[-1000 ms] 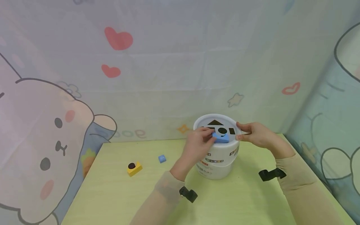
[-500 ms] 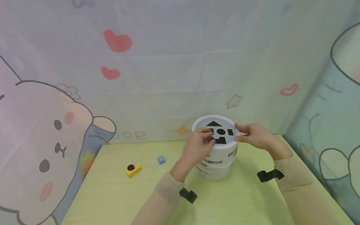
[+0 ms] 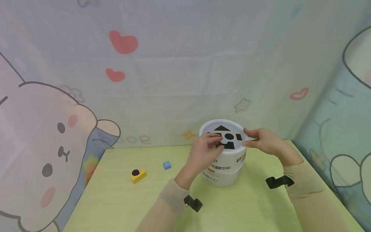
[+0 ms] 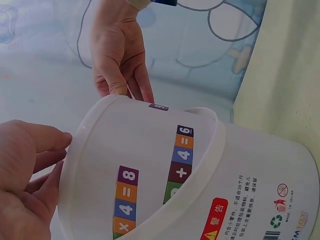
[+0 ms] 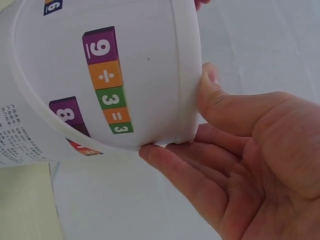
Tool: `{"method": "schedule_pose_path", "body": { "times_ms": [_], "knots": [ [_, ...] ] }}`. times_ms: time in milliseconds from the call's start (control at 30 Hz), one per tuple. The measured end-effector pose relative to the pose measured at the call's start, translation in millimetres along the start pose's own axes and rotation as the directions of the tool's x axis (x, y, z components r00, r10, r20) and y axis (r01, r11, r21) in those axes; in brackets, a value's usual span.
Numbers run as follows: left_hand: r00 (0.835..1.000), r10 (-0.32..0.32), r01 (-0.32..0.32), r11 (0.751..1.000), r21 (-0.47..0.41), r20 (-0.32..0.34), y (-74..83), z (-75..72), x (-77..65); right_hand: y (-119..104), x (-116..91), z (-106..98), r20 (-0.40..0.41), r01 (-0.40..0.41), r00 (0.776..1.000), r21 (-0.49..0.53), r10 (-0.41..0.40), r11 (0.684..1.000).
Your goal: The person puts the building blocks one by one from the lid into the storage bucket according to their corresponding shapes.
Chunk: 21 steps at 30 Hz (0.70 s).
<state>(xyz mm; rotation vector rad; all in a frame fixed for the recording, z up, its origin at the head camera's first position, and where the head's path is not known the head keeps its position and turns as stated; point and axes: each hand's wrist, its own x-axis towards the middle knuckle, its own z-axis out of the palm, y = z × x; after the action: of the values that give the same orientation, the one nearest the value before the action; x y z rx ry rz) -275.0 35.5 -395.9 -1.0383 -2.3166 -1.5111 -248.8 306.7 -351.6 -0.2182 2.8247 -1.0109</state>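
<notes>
A white bucket (image 3: pixel 221 177) stands on the table, its white shape-sorter lid (image 3: pixel 234 128) cut with dark holes, among them a triangle and a circle. Over the lid's near left part lies my left hand (image 3: pixel 200 154), fingers bent loosely with nothing between them. The left wrist view has its fingertips right at the lid's edge. My right hand (image 3: pixel 266 140) grips the bucket's right rim. In the right wrist view, that hand's thumb (image 5: pixel 212 95) presses the lid side while its fingers (image 5: pixel 185 172) lie along the bucket wall. Part of the lid is hidden behind the left hand.
Left of the bucket, a small blue block (image 3: pixel 166 165) lies on the green table (image 3: pixel 116 199). Farther left is a yellow block (image 3: pixel 140 176) with a dark round spot. A printed cloth (image 3: pixel 174 80) hangs close behind the bucket.
A blue block that my left hand held at the lid's front hole has dropped out of sight, leaving that hole dark. My right hand keeps its grip on the rim.
</notes>
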Motion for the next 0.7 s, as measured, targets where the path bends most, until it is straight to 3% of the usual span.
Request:
{"method": "schedule_pose_path", "body": {
  "times_ms": [200, 333, 467, 533, 700],
  "knots": [
    [1.000, -0.015, 0.018, 0.986, -0.163, 0.020, -3.6, -1.9, -5.2, -4.8, -2.2, -6.4, 0.016, -0.009, 1.000, -0.064, 0.010, 0.998],
    [1.000, -0.011, 0.004, 0.963, -0.271, -0.025, -16.2, -10.3, -14.6, -2.9, -2.0, -7.9, 0.024, -0.008, 1.000, -0.067, 0.010, 0.998],
    [0.993, 0.032, -0.061, 0.965, -0.257, -0.116, -35.9, -26.4, -27.8, 0.1, -1.4, -8.4, 0.026, -0.008, 1.000, -0.060, 0.010, 0.998],
    [0.988, 0.029, -0.063, 0.972, -0.225, -0.151, -47.9, -37.5, -37.0, 0.2, -1.0, -8.3, 0.025, -0.011, 1.000, -0.061, 0.013, 0.998],
    [0.981, -0.068, 0.033, 0.982, -0.187, -0.181, -83.2, -70.9, -69.7, -0.5, -0.7, -8.1, 0.023, -0.024, 0.999, -0.078, 0.026, 0.997]
  ]
}}
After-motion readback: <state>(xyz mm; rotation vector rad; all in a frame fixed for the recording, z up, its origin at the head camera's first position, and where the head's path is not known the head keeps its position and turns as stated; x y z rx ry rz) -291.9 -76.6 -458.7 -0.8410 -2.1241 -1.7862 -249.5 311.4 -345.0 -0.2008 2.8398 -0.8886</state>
